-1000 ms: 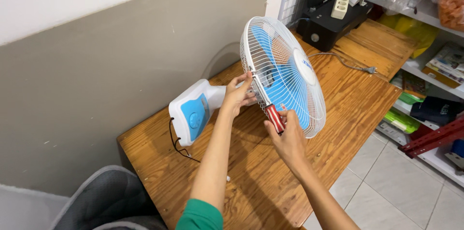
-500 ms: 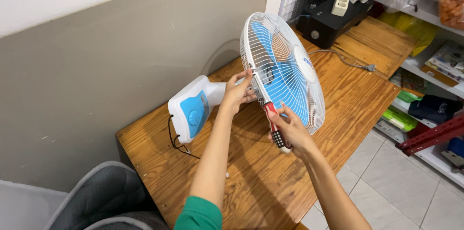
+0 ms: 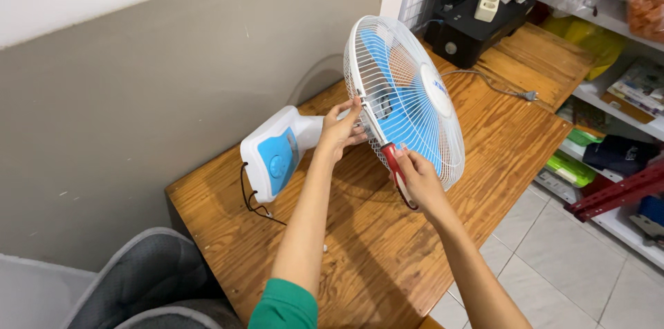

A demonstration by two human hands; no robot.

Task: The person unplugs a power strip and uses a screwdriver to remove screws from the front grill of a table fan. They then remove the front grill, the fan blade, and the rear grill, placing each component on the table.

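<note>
A person's two bare hands work at the rim of a white wire-caged electric fan with blue plastic blades [image 3: 408,104], which lies tipped on its side across a varnished plywood surface [image 3: 387,260] set against a grey wall. The left hand [image 3: 339,132] is closed on the back edge of the cage where the two wire halves meet, thumb and fingers pinching the rim, while the right hand [image 3: 418,180] is wrapped around the red-handled screwdriver [image 3: 395,163], whose metal shaft runs up and leftward along the rim toward the left hand's fingertips. The tool's long axis follows the edge of the cage, so its tip sits just beside the left hand and its handle points back toward the person; the fan's own long axis runs from the cage leftward to its white and blue plastic base with a round control dial [image 3: 273,156], which rests on the surface near the wall, a black cord [image 3: 250,201] trailing from it. The right hand is the nearer to the screwdriver's working end; the left steadies the fan. Farther along the surface stand a black box-shaped device [image 3: 470,28] and a grey power cable with plug [image 3: 498,88], and wire shelving with packaged goods [image 3: 622,11] lines the right side above a pale tiled floor [image 3: 553,260].
</note>
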